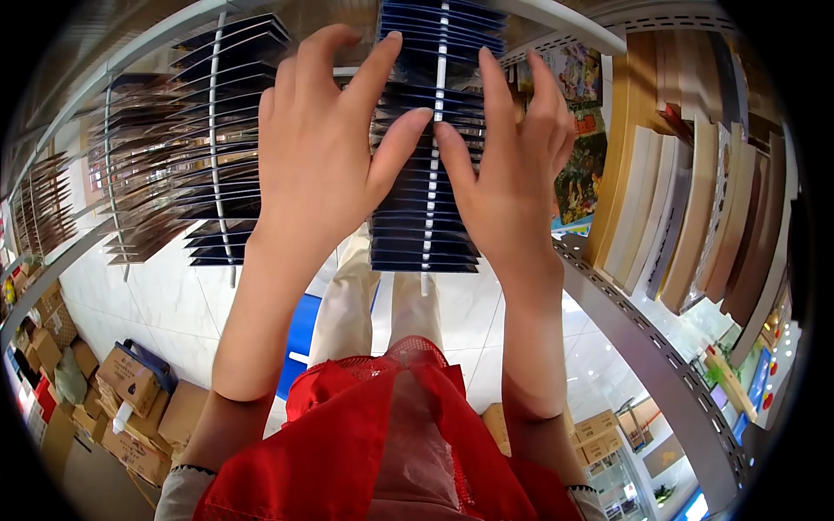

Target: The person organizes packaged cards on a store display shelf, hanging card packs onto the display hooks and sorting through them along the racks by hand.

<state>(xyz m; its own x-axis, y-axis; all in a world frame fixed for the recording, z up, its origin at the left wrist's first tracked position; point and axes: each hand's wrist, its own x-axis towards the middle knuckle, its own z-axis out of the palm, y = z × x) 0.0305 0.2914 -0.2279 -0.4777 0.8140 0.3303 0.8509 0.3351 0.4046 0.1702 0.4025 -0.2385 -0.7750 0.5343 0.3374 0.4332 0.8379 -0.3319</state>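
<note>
One left grip point(408, 74), one right grip point(463, 90), both wide, dark cards point(401, 236) between them.

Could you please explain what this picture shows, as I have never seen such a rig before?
There is no machine here: this single picture comes from a camera on a person's head, looking down past a red garment. The left hand and right hand are bare and open over a row of thin, dark blue items hanging on a white rod. Whether either hand grips one, I cannot tell. More thin items hang at the left; thick, book-like items stand at the right. Cardboard boxes sit lower left.
</note>
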